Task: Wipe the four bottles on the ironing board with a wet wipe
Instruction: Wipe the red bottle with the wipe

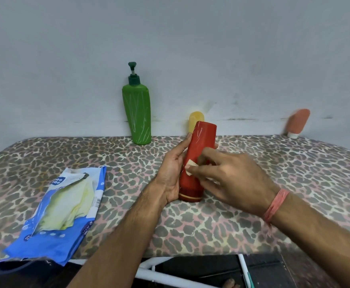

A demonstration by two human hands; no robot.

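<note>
The wiping step is going on now, and the red bottle is the one being cleaned. The left hand wraps around its left side and holds it up, with its cap end down on the ironing board. The right hand pinches a small folded wet wipe and presses it on the front of the red bottle, about halfway up. The bottle is near the middle of the board.

3 more bottles wait at the far edge, by the wall. The green pump bottle stands on the left. The yellow bottle stands just behind the red one, so only its top shows. The orange tube stands far to the right, on its white cap, and leans. I cannot tell if any of them is clean yet.

I think the next move is to rub the wipe up and down the red bottle and turn it, so every side gets wiped. Then it can go down and another bottle comes up.

The board has a cover with leopard spots in grey and pink. An open blue pack of wet wipes lies on the near left. The wall behind is plain and pale, with some dark marks low down. A white metal frame shows under the near edge.
</note>
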